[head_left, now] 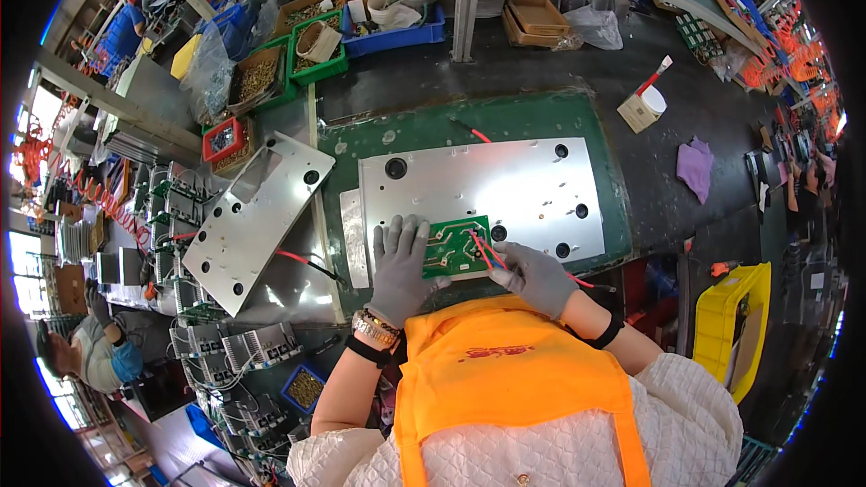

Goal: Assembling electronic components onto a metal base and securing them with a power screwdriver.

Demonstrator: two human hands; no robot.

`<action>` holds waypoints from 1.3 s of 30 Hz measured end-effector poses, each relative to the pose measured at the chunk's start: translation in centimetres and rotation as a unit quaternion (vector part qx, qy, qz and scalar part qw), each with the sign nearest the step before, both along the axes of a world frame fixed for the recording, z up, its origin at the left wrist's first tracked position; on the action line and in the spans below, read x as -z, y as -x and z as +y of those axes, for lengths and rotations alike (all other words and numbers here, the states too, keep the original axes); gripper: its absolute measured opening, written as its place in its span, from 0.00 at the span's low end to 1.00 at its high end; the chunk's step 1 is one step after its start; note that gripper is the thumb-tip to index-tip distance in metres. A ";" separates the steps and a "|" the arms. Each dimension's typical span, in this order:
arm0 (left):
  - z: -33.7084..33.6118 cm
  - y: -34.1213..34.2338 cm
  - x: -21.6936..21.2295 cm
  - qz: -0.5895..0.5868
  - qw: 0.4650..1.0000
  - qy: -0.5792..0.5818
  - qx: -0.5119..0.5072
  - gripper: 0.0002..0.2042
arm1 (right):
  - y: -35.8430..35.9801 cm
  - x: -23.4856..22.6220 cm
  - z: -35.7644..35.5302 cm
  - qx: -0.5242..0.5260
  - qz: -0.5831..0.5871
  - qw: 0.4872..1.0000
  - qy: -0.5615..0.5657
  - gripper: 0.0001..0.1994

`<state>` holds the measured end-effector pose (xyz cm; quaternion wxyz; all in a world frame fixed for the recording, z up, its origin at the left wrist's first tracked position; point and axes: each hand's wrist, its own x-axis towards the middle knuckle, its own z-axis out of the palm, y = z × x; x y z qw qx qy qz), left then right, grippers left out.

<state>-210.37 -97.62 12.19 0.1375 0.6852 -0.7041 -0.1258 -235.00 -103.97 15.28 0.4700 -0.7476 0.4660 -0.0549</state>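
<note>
Orange apron cloth [514, 361] is nearest. Then the left gloved hand [401, 271] lies splayed at the green circuit board [456, 251], seemingly steadying it; the right gloved hand [541, 281] bends beside its red wires [483, 252], grip unclear. Beneath is 1 silver plate [469, 180], perhaps cushioned by the green mat [541, 114]. Farther stand 1 green bin [320, 71] and 1 blue bin [397, 40].
</note>
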 end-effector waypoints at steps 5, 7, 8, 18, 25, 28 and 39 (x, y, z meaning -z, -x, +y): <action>-3.2 2.3 0.1 0.042 0.996 0.020 0.082 0.46 | -1.0 -0.4 -0.9 -0.045 0.054 0.997 0.032 0.15; -4.8 2.6 -0.1 0.061 0.991 0.026 0.113 0.45 | -1.3 -0.4 -1.1 -0.009 -0.025 0.998 0.058 0.10; -5.4 2.7 -0.3 0.050 0.989 -0.019 0.137 0.45 | -1.4 -0.4 -1.1 -0.010 -0.021 0.998 0.065 0.10; -8.5 1.0 -4.4 0.111 0.945 -0.102 0.291 0.41 | -1.1 -1.9 -0.6 -0.172 -0.147 0.950 0.216 0.08; -4.8 -0.5 -8.6 0.102 0.961 0.041 0.253 0.20 | -0.9 -6.4 -1.0 -0.180 -0.266 0.924 0.206 0.12; -2.0 -0.8 -7.6 0.181 0.968 0.167 -0.054 0.17 | 0.1 -7.1 -2.3 -0.092 -0.376 0.919 0.073 0.17; 2.4 2.5 -0.5 0.617 0.655 0.089 -0.427 0.16 | 3.3 -0.7 -3.6 0.019 -0.090 0.973 -0.210 0.23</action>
